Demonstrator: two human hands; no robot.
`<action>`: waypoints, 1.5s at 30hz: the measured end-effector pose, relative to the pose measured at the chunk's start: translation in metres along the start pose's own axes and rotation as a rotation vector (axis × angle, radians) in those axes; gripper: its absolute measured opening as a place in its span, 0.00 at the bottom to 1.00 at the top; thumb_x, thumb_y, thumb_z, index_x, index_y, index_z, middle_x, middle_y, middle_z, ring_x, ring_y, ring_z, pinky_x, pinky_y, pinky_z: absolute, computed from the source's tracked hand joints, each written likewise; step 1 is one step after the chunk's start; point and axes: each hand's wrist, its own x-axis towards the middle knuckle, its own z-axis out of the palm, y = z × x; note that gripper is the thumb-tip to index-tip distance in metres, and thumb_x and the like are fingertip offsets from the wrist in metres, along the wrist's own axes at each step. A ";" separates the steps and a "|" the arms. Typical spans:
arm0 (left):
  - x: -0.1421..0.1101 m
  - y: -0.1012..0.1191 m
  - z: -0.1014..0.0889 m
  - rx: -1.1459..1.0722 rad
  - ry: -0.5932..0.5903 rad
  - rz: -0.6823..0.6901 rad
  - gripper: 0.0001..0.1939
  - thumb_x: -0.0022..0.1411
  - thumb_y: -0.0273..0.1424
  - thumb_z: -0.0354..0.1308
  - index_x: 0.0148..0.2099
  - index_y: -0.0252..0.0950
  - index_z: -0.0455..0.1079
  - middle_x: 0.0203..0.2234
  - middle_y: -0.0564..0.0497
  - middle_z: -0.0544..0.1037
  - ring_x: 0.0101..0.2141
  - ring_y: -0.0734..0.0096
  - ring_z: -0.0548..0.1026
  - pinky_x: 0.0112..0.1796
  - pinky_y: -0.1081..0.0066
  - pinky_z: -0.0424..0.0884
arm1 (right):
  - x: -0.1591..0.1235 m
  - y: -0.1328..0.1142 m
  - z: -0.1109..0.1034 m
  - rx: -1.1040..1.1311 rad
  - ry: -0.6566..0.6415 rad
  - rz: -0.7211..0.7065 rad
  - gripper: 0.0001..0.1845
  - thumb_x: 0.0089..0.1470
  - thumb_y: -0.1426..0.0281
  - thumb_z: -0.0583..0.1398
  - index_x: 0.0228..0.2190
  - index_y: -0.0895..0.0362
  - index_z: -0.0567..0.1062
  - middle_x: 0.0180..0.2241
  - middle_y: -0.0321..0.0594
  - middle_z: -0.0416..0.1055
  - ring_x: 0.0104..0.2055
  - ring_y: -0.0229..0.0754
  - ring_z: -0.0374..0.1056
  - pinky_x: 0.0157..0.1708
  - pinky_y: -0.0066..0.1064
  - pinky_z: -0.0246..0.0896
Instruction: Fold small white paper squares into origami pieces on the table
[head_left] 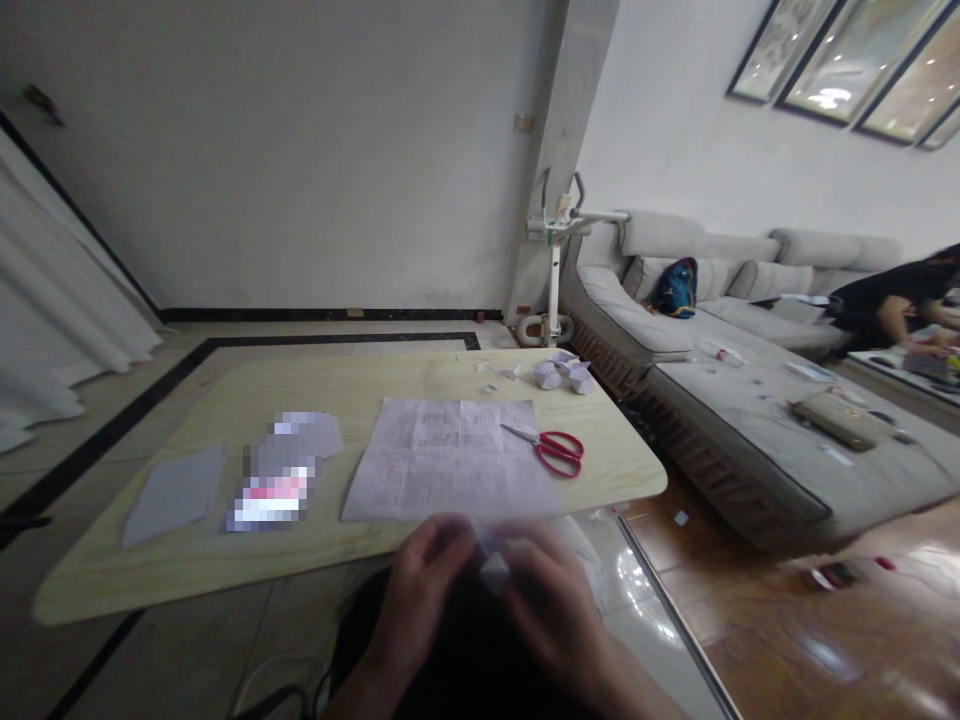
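Below the table's near edge, my left hand [420, 590] and my right hand [551, 600] are pinched together on a small folded piece of white paper [495, 565]. The picture is smeared there, so the paper's shape is unclear. Just beyond my hands a large printed sheet [442, 460] lies flat on the light wooden table [150, 580]. Red-handled scissors [559, 450] rest at the sheet's right edge. Several small folded paper pieces [562, 373] sit at the table's far right corner.
A grey sheet [176, 495] and other papers [307, 440] lie on the table's left half. A grey sofa [750, 400] with a blue backpack [677, 287] stands to the right. Another person [892, 300] sits at the far right. A white stand [553, 260] is behind the table.
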 end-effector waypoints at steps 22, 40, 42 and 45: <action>0.002 0.004 -0.005 0.075 -0.028 0.092 0.10 0.56 0.39 0.62 0.35 0.37 0.74 0.28 0.48 0.80 0.30 0.62 0.78 0.31 0.67 0.76 | 0.001 -0.007 -0.001 0.118 0.017 -0.092 0.11 0.54 0.77 0.58 0.38 0.51 0.72 0.45 0.44 0.74 0.49 0.47 0.70 0.47 0.38 0.67; -0.005 0.000 0.006 -0.259 -0.016 0.011 0.14 0.52 0.41 0.66 0.29 0.35 0.73 0.25 0.48 0.78 0.27 0.65 0.75 0.29 0.70 0.72 | 0.016 -0.010 -0.008 0.624 0.090 0.537 0.09 0.52 0.64 0.61 0.25 0.57 0.71 0.27 0.36 0.69 0.32 0.41 0.66 0.33 0.29 0.62; -0.008 0.005 0.005 -0.224 0.002 0.013 0.14 0.51 0.41 0.67 0.30 0.35 0.74 0.24 0.50 0.78 0.26 0.67 0.74 0.28 0.72 0.72 | 0.017 -0.007 -0.008 0.534 0.116 0.510 0.10 0.51 0.66 0.60 0.23 0.57 0.69 0.27 0.36 0.68 0.31 0.40 0.64 0.32 0.29 0.60; -0.014 0.010 0.004 -0.119 0.020 0.045 0.13 0.53 0.40 0.65 0.32 0.35 0.75 0.24 0.51 0.77 0.27 0.69 0.74 0.30 0.73 0.72 | 0.016 -0.006 -0.007 0.419 0.110 0.485 0.10 0.50 0.66 0.58 0.21 0.57 0.67 0.25 0.36 0.66 0.30 0.40 0.63 0.31 0.29 0.58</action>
